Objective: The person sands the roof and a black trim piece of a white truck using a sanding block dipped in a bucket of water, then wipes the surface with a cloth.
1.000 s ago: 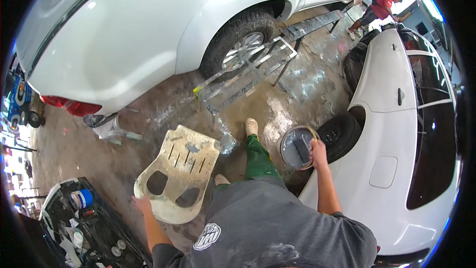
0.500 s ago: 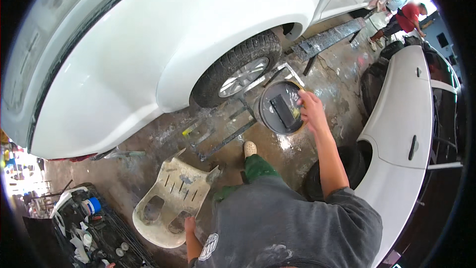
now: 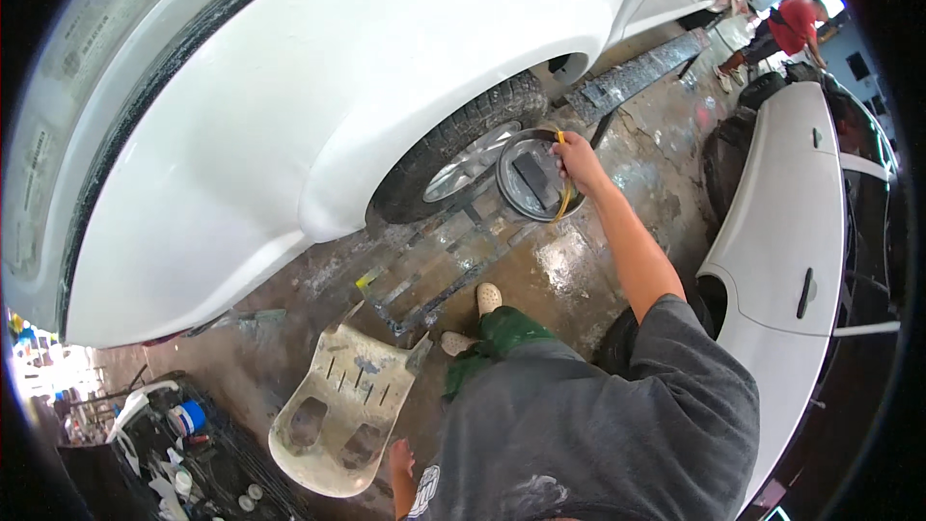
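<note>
My right hand (image 3: pixel 579 162) grips the yellow handle of a round bucket (image 3: pixel 526 201), which holds grayish liquid and a dark rectangular block (image 3: pixel 533 179). The bucket is raised over a metal frame stand (image 3: pixel 395 318) beside the white vehicle's wheel (image 3: pixel 424 159). My left hand (image 3: pixel 401 455) hangs low with its fingers loosely apart and nothing visible in it, beside the right edge of a stained, cream plastic chair (image 3: pixel 338 405). The chair has slots and two large holes.
A white vehicle body (image 3: pixel 222 116) fills the upper left; a white car (image 3: pixel 772 212) lines the right. A long plank bench (image 3: pixel 637 72) runs toward a co-worker in red (image 3: pixel 793 27). At lower left, a black surface (image 3: pixel 207 463) holds a blue-labelled tub (image 3: pixel 185 417) and scraps.
My right hand has carried the bucket up and forward toward the vehicle's wheel and metal stand. My left hand has moved rightward and down along the chair. The view has shifted nearer the left vehicle.
</note>
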